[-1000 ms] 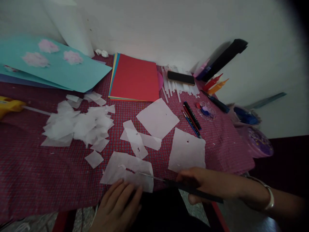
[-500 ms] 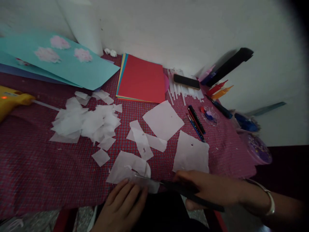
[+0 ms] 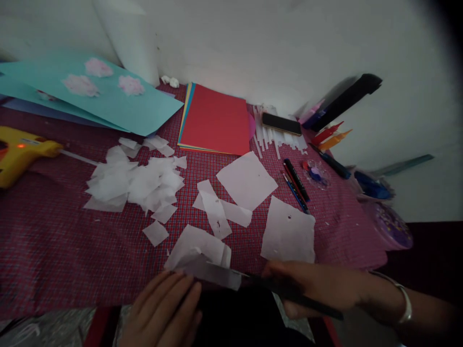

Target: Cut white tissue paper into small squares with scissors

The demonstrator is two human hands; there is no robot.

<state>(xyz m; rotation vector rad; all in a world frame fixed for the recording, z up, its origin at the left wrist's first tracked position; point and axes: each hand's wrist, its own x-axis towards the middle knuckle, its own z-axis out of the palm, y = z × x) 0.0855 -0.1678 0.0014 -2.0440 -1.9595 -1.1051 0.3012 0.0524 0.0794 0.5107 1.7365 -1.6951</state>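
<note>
My right hand is closed around the dark handle of a knife, whose thin blade points left. The blade lies along a folded strip at the front of a white tissue paper sheet, near the table edge. My left hand lies at the sheet's front left, its fingers stretched out and touching the paper; its thumb is mostly hidden. Two crossed white strips lie just beyond. Further white sheets rest near my right hand. A heap of small white paper squares spreads at the left.
A yellow glue gun with a lit orange light lies far left. Behind are teal sheets with pink fluffy flowers, stacked coloured paper, glue sticks under a phone, pens and a purple tub.
My left hand has slid left along the paper, uncovering more of the folded strip. My right hand and the knife stay almost in place. The view has shifted slightly.
</note>
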